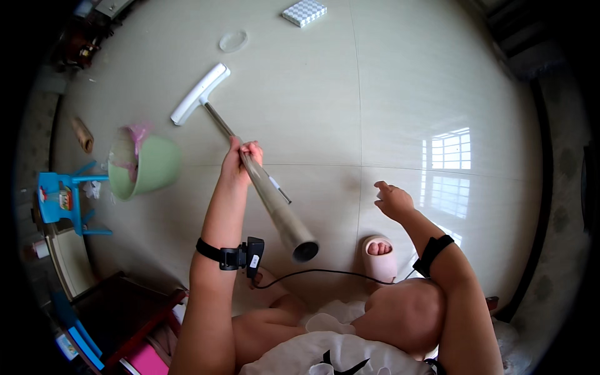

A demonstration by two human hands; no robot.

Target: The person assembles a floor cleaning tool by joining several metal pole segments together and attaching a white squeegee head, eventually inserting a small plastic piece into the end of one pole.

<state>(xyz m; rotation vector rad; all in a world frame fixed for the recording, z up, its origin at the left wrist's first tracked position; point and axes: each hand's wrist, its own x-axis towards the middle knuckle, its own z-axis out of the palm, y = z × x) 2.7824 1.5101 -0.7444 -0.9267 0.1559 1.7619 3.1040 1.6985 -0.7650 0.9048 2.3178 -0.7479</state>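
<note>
My left hand (235,164) is wrapped round the metal pole of a sponge mop (274,206). The mop's long white head (201,94) points away to the far left, and the pole's open dark end comes toward me. A thin lever (278,189) runs beside the pole, just below my grip. My right hand (395,201) is held over the floor, above my right foot, apart from the mop. Its fingers are curled with the forefinger partly out. A small pale bit shows at the fingertips, too small to name.
On the left stand a pale green bin (159,164) with a pink bag and a blue stool (59,197). A clear ring-like lid (234,41) and a checked box (304,12) lie on the tiled floor ahead. A black cable (325,270) crosses my legs. Dark red furniture (119,312) is at lower left.
</note>
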